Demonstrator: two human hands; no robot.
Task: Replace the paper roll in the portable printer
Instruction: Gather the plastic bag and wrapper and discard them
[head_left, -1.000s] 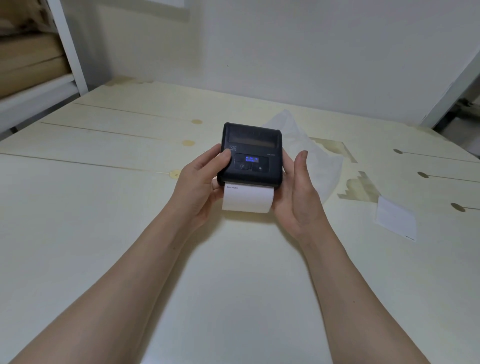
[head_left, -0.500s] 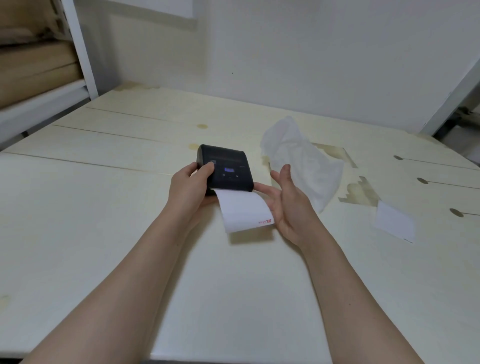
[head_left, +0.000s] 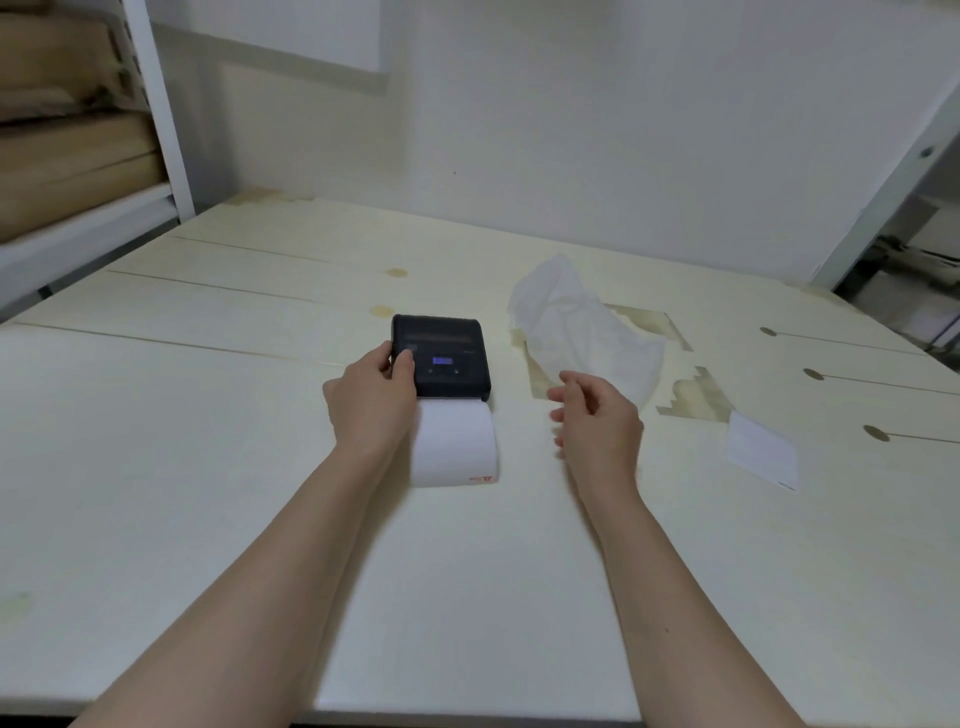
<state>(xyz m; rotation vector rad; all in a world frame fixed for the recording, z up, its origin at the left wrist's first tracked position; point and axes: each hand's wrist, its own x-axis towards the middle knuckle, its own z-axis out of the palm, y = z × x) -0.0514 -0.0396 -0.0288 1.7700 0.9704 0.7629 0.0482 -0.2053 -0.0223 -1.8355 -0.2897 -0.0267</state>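
portable printer (head_left: 440, 357) flat on the counter (head_left: 208, 467), lid shut, small screen lit blue; strip of white paper (head_left: 454, 446) fed out of the front slot toward the person, curling down onto the counter, red mark at its near right corner, too small to read; left hand (head_left: 371, 402) on the printer's left edge, fingers (head_left: 402, 364) curled over it with the thumb on top, steadying the body; right hand (head_left: 597, 415) hanging in the air just right of the printer, fingers loosely bent, gripping nothing, touching nothing; judged progress: roll looks loaded and closed in since paper comes out of a shut lid, so the swap reads as nearly finished; possibly left: tear off the tail, clear the scraps; crumpled white wrapper (head_left: 582, 332) behind the right hand; loose white slip (head_left: 761, 449) well apart at right, tiny print on its edge unreadable; no brand legible on the printer; shelf with cardboard (head_left: 72, 135) far left
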